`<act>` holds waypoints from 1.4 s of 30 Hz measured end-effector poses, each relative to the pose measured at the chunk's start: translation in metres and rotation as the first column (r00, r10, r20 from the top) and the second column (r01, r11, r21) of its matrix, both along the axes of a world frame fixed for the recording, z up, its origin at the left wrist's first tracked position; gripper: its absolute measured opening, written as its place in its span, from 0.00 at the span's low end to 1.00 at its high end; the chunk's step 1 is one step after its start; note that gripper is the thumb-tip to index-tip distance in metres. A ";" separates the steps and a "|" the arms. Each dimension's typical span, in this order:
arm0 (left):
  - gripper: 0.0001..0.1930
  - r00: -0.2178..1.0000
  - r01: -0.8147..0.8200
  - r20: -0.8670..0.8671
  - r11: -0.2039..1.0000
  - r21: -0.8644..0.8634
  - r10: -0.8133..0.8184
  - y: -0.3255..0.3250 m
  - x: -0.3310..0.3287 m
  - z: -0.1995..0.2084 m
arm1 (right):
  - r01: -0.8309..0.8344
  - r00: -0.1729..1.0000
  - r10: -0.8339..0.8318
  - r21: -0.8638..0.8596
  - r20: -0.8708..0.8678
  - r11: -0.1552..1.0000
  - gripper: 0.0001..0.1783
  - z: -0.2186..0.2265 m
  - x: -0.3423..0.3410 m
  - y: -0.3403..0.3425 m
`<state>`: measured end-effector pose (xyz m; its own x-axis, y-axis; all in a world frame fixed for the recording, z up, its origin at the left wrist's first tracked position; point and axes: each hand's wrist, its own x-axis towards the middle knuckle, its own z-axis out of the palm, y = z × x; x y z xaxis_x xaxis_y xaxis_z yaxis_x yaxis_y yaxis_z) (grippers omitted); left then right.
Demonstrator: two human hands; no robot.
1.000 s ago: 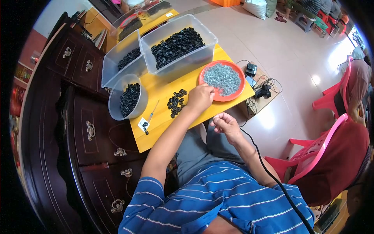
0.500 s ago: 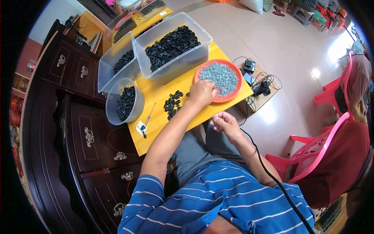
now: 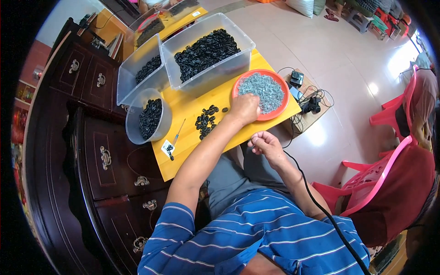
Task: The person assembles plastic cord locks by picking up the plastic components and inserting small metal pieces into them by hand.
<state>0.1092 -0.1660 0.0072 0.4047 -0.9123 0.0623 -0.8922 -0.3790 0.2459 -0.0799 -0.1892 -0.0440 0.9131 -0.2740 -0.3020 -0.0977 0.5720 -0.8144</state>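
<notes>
My left hand (image 3: 245,108) reaches over the near left rim of a round orange plate (image 3: 286,101), its fingers curled down at the heap of small silvery metal pieces (image 3: 263,89). Its fingertips are mostly hidden, so what they pinch cannot be made out. Just past the table's front edge, my right hand (image 3: 268,147) is held with thumb and fingers pressed together; anything between them is too small to see. Left of my left hand lies a loose group of small black oval pieces (image 3: 205,123), with a single black piece (image 3: 225,109) nearer the wrist.
On the yellow table (image 3: 183,158) stand a large clear bin (image 3: 208,85), a second bin (image 3: 130,91) and a round tub (image 3: 160,130), all holding black pieces. A thin blue-handled tool (image 3: 176,137) lies by a white card (image 3: 166,148). Cables (image 3: 300,110) lie right; a black cord crosses my right arm.
My left hand has shifted slightly right, deeper over the plate, uncovering the single black piece beside it. My right hand has hardly moved.
</notes>
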 end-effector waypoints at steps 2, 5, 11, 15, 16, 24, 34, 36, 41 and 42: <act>0.07 1.000 0.026 0.003 0.998 -0.063 -0.025 0.004 0.000 0.000 | 0.015 1.000 -0.015 -0.007 -0.011 1.000 0.07 0.002 -0.001 0.000; 0.07 1.000 0.026 0.009 0.992 -0.124 -0.025 0.006 0.002 -0.003 | 0.018 1.000 -0.018 -0.016 0.007 1.000 0.07 0.002 -0.002 -0.001; 0.07 0.996 0.015 -0.080 0.991 -0.137 -0.026 0.008 0.002 -0.002 | 0.028 1.000 -0.028 -0.007 -0.012 1.000 0.07 0.005 -0.005 0.000; 0.09 0.997 0.031 -0.073 0.992 -0.124 -0.041 0.005 0.008 -0.007 | 0.021 1.000 -0.022 -0.013 -0.009 1.000 0.07 0.003 -0.005 0.001; 0.08 0.997 0.063 -0.036 0.990 -0.124 -0.068 0.004 0.010 -0.009 | 0.018 1.000 -0.019 -0.018 -0.016 1.000 0.07 0.004 -0.005 0.001; 0.05 0.997 0.079 0.001 0.978 -0.192 -0.080 0.006 0.004 -0.007 | 0.034 0.999 -0.034 -0.014 -0.021 0.999 0.05 0.003 -0.005 -0.001; 0.02 0.908 -0.203 -0.418 0.849 -0.488 -0.023 0.015 -0.001 -0.004 | 0.037 0.999 -0.037 -0.012 -0.032 0.999 0.07 0.002 -0.005 -0.001; 0.02 0.873 -0.260 -0.488 0.838 -0.480 -0.009 0.017 -0.002 -0.003 | 0.043 0.998 -0.043 -0.004 -0.036 0.999 0.06 0.003 -0.004 -0.001; 0.03 0.811 -0.334 -0.585 0.814 -0.476 -0.009 0.019 0.003 -0.010 | 0.033 0.999 -0.033 -0.016 -0.016 0.999 0.07 0.006 -0.002 -0.001; 0.03 0.811 -0.334 -0.585 0.813 -0.477 -0.010 0.019 0.003 -0.012 | 0.032 0.999 -0.033 -0.017 -0.015 0.999 0.07 0.008 -0.002 -0.001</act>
